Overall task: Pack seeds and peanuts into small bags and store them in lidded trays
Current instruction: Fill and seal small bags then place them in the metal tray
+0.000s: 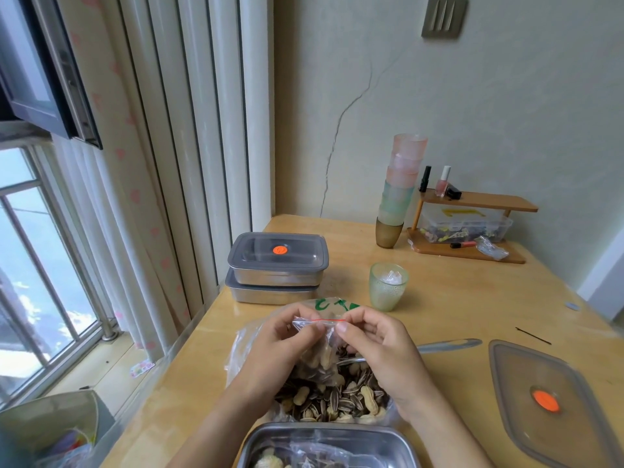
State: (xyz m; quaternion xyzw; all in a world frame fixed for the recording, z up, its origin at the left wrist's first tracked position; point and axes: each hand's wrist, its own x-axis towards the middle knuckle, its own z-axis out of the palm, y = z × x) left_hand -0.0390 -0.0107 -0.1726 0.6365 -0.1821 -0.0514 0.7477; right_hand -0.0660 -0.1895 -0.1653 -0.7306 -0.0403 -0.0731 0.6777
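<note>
Two stacked lidded trays and a green cup stand beyond your hands on the desk; a loose lid lies to the right. The open tray nearest you is cut off. Behind your right hand, probably a spoon. That hand and your left hand pinch the small bag top with curled fingers, over the big bag of seeds and peanuts.

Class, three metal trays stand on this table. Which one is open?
The tray nearest the person, at the bottom edge, with filled bags inside. The two stacked trays farther back wear grey lids.
</note>
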